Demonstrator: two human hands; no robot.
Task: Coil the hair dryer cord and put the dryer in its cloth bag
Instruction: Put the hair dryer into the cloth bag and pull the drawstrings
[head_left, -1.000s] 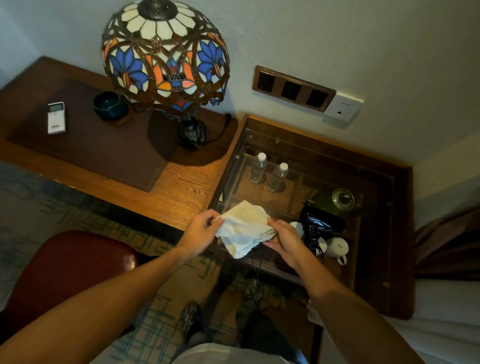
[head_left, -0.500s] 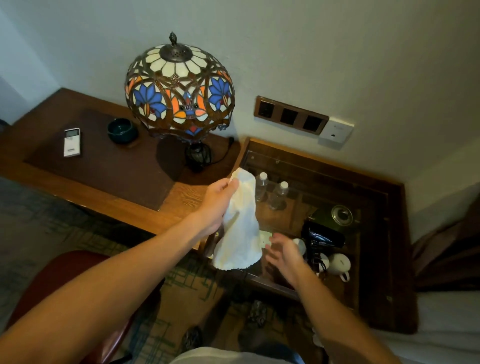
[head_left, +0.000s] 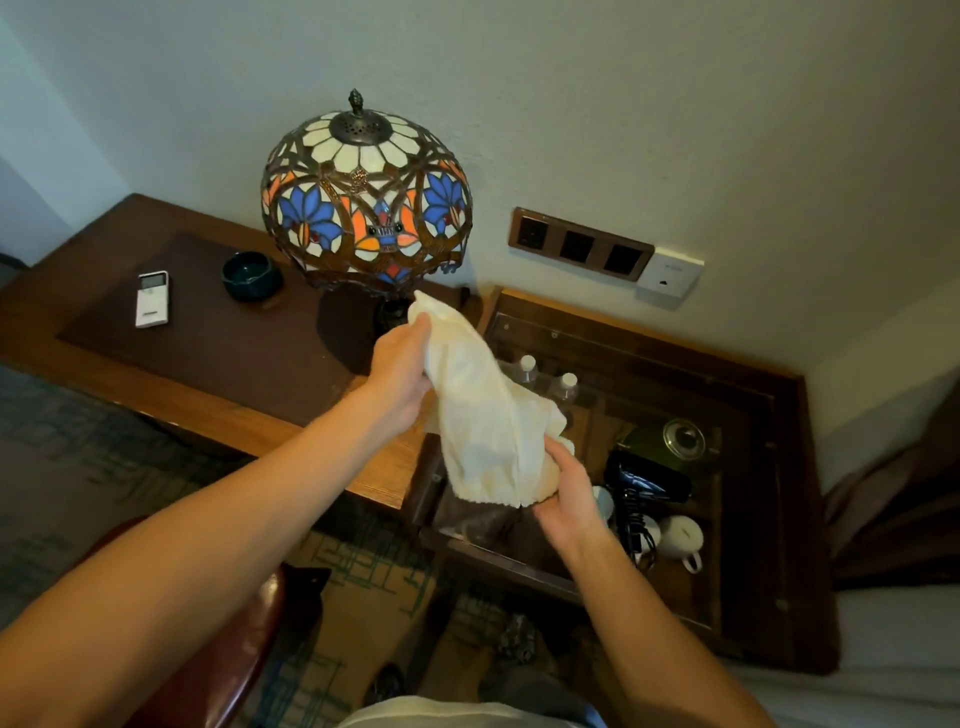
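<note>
Bag (head_left: 483, 415) long axis diagonal, top far-left | L hand (head_left: 400, 364) grips top | R hand (head_left: 566, 493) grips bottom hem

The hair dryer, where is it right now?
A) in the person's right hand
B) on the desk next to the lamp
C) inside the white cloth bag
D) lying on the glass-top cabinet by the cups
D: the black hair dryer lies on the glass-top cabinet beside the white cups, while both hands hold only the cloth bag.

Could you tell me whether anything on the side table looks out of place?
The hair dryer lies on the glass side table among the cups, its cord loose between them; nothing looks spilled or broken.
</note>
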